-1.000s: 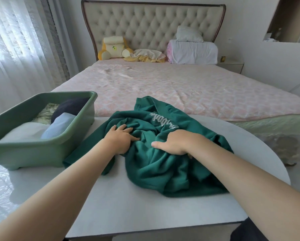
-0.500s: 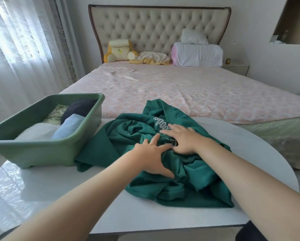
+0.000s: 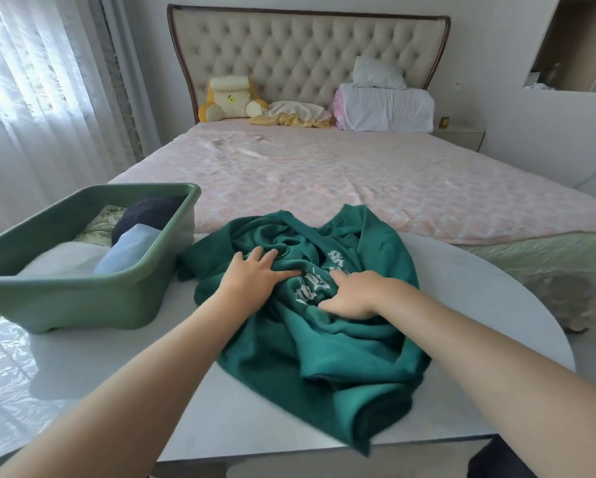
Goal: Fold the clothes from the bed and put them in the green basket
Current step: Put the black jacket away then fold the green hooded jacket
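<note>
Sorting out crumpled sweatshirt [image 3: 341,357] on table [image 3: 479,305], beside basket [image 3: 83,301]. Left hand [image 3: 251,281] flat, pressing it; right hand [image 3: 353,294] on the print, grip unclear. Next, probably: spread flat, find sleeves, fold.

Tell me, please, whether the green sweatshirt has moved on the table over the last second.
Yes. The green sweatshirt has slid toward the person: its near hem, earlier well short of the table's near edge, now reaches that edge.

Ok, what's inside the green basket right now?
The green basket holds a white cloth, a light blue garment, a dark navy one and a pale patterned fabric at the back. Anything under them is covered.
</note>
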`<control>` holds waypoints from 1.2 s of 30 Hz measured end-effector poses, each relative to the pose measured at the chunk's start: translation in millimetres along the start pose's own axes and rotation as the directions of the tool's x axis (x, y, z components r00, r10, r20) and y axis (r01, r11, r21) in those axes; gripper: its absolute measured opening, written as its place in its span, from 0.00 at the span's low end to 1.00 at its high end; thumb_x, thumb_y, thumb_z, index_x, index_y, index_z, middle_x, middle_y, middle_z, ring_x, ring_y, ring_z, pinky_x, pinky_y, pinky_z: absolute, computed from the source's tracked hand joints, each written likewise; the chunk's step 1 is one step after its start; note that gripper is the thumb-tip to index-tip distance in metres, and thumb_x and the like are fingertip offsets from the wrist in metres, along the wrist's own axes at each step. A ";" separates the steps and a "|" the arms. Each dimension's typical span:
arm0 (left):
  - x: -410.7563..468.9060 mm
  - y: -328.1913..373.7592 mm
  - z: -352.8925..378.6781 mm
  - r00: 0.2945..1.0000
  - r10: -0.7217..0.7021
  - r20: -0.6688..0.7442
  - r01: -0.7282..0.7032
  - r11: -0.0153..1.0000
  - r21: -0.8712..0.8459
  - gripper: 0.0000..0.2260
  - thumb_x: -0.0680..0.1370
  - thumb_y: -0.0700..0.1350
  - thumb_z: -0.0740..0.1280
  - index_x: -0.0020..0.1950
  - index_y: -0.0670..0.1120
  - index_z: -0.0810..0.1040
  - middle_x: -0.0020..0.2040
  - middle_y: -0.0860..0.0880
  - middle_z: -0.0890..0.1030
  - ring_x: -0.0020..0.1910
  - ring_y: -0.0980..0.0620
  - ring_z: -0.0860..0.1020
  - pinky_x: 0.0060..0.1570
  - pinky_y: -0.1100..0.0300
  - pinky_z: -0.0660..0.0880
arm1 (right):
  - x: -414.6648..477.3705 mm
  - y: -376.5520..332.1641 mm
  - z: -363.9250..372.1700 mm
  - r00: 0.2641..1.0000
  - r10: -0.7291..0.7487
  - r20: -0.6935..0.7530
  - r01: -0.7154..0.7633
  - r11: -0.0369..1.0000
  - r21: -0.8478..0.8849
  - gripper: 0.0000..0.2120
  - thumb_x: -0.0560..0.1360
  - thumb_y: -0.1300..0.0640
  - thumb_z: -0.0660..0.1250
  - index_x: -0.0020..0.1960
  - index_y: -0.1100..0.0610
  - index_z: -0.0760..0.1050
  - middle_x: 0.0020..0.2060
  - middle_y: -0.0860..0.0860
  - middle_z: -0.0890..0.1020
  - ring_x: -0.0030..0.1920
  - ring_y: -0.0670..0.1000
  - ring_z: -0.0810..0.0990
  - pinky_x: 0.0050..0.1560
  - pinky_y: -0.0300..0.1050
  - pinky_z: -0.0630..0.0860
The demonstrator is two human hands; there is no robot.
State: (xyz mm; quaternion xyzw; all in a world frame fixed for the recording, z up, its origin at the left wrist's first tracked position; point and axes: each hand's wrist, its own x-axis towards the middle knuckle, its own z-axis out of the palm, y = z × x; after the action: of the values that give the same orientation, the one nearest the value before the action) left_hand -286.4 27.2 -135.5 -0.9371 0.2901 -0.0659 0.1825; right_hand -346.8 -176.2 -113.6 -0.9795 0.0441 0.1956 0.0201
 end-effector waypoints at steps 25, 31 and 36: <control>-8.3 27.3 -22.3 0.957 0.046 0.288 0.040 0.957 -0.289 0.47 0.72 0.66 0.70 0.81 0.60 0.43 0.82 0.52 0.41 0.80 0.48 0.41 0.75 0.40 0.57 | 21.0 39.5 17.6 0.966 -0.094 -0.241 0.061 0.988 -0.144 0.36 0.73 0.27 0.56 0.76 0.42 0.63 0.66 0.54 0.73 0.68 0.59 0.72 0.66 0.55 0.67; -1.8 -7.4 -12.8 0.970 0.032 0.240 0.021 0.976 -0.218 0.29 0.84 0.48 0.57 0.79 0.65 0.47 0.82 0.52 0.45 0.81 0.48 0.44 0.74 0.38 0.56 | -16.8 13.7 8.6 0.982 -0.127 -0.140 0.103 0.980 -0.167 0.25 0.77 0.38 0.58 0.65 0.54 0.74 0.58 0.54 0.78 0.59 0.58 0.77 0.57 0.51 0.75; 0.2 -13.9 -18.7 0.952 0.049 0.302 0.015 0.978 -0.208 0.31 0.81 0.48 0.63 0.79 0.64 0.52 0.82 0.52 0.46 0.81 0.49 0.45 0.74 0.44 0.60 | -46.1 -7.2 -0.3 0.985 -0.170 -0.007 0.169 0.982 -0.079 0.16 0.75 0.45 0.63 0.40 0.58 0.74 0.35 0.52 0.76 0.35 0.55 0.78 0.35 0.46 0.73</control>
State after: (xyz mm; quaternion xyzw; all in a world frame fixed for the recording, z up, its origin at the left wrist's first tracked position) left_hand -283.2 32.1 -113.0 -0.9474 0.2718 0.1118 0.1269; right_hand -388.4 -165.4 -95.5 -0.9810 -0.0472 0.1881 -0.0019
